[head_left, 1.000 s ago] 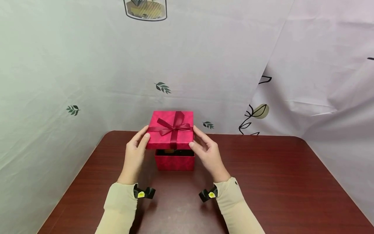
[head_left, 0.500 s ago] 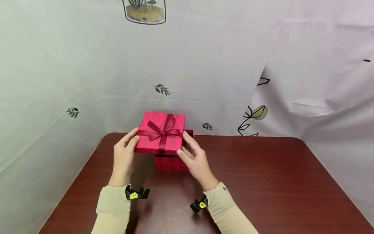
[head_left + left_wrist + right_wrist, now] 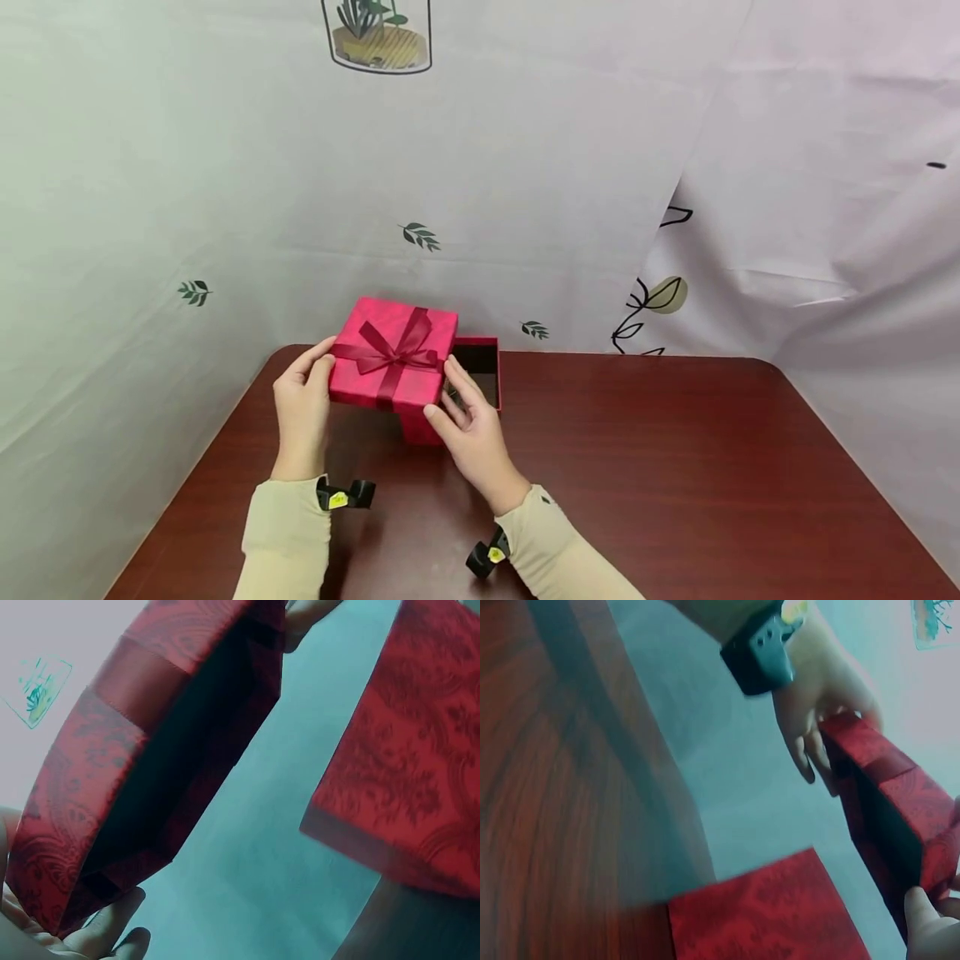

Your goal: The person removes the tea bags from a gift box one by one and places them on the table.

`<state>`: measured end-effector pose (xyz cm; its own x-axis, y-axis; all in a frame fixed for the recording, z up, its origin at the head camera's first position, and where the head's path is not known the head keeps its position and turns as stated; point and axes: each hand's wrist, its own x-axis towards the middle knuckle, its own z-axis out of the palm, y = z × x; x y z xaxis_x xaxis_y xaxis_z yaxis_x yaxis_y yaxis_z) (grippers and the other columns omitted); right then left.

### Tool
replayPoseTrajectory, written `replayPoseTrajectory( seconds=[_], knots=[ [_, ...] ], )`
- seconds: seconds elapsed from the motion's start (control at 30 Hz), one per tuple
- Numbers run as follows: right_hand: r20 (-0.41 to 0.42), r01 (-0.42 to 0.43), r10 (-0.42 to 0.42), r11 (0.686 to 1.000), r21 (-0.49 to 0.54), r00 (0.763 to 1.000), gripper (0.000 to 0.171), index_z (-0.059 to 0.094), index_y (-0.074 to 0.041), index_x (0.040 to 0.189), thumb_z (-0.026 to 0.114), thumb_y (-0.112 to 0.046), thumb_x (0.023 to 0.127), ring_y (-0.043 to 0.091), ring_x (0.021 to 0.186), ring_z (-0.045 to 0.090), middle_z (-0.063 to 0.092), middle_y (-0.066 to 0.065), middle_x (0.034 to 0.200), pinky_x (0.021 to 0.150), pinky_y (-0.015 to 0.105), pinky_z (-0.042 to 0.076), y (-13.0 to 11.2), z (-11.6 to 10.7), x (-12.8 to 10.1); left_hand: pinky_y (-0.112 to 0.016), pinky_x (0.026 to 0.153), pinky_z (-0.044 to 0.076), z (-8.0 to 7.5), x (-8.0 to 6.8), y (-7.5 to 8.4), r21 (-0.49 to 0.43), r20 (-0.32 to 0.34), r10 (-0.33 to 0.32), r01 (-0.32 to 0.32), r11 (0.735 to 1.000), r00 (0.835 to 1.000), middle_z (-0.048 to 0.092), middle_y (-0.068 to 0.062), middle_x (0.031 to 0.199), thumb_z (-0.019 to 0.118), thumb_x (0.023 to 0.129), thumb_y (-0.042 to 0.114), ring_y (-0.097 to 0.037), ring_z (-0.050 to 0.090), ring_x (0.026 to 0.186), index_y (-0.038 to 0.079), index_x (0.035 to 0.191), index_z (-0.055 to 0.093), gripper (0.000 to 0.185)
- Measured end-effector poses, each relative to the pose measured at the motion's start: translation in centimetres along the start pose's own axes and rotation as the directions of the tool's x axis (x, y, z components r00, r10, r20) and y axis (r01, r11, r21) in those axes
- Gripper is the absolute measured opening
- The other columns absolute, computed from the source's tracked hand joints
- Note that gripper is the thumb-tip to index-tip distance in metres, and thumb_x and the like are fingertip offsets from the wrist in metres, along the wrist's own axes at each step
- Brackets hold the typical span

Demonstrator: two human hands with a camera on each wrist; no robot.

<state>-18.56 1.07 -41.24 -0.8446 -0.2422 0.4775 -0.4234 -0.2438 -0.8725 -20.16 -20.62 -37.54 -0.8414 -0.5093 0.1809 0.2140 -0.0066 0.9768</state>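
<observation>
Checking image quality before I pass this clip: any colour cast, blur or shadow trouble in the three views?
Head view: sharp, evenly lit, soft shadow under the lid. Left wrist view: teal cast, lid and box base softly focused. Right wrist view: same cast, table blurred.

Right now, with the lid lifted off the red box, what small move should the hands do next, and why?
Probably carry the lid a little further left and lower it onto the table. Both hands, left hand and right hand, hold it by its edges, tilted and clear of the box, whose opening is partly uncovered. The table left of the box looks free.
</observation>
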Motion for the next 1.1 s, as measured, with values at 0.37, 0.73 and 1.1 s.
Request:
replayPoseTrajectory(
  seconds=[0.37,0.73,1.1],
  knots=[
    [-0.048,-0.065,0.066,0.998,0.026,0.997,0.066,0.037,-0.002,0.156,0.068,-0.004,0.097,0.021,0.15,0.03,0.031,0.004,0.164,0.111,0.033,0.04,0.5,3.7,0.2,-0.01,0.078,0.053,-2.3,1.4,-0.3,-0.006,-0.102,-0.048,0.047,0.999,0.994,0.067,0.0,0.116,0.056,0.102,0.021,-0.011,0.062,0.1,0.005,0.128,0.071,0.034],
    [-0.086,-0.16,0.16,0.987,0.015,0.983,0.066,0.039,-0.007,0.156,0.068,-0.012,0.097,0.018,0.148,0.034,0.033,0.0,0.162,0.111,0.033,0.041,1.8,7.2,0.2,-0.009,0.075,0.051,-4.7,2.9,-1.1,0.023,-0.176,-0.143,0.15,0.988,0.974,0.068,0.001,0.117,0.055,0.102,0.023,-0.01,0.058,0.104,0.009,0.127,0.073,0.034],
    [-0.039,-0.153,0.149,0.978,-0.14,0.988,0.062,0.035,-0.003,0.156,0.061,-0.013,0.101,0.016,0.149,0.031,0.027,0.003,0.165,0.113,0.028,0.036,3.6,8.8,0.2,-0.01,0.074,0.05,-6.1,3.7,-3.9,-0.042,-0.209,-0.235,0.232,0.972,0.949,0.066,0.01,0.1,0.05,0.102,0.019,-0.007,0.055,0.1,0.007,0.127,0.072,0.035]
  ],
)
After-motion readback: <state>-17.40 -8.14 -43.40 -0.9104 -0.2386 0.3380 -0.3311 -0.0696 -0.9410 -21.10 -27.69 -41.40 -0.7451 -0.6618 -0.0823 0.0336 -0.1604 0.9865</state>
